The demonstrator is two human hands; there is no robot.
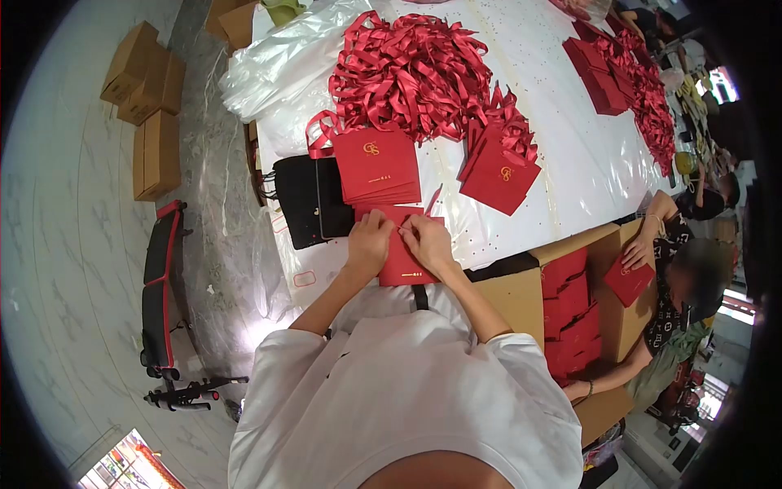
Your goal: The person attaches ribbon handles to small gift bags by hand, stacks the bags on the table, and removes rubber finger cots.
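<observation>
At the table's near edge, a red gift bag (pixel 397 269) lies flat in front of my white shirt, with small gold print near its lower edge. The curled fingers of my left hand (pixel 372 242) grip its upper left part. My right hand (pixel 427 244) is closed in a pinch at the upper right, where a red ribbon (pixel 435 200) sticks out past the fingers. My fingertips hide the exact spot they pinch. Just beyond lies a stack of red bags (pixel 378 167) with gold logos. A black pouch (pixel 305 202) is left of it.
Red ribbons (pixel 411 77) form a large heap at the back, beside clear plastic (pixel 285 77). More red bags (pixel 501 171) lie right. A co-worker's hand (pixel 637 253) holds a red bag above an open carton (pixel 509 306) packed with red bags.
</observation>
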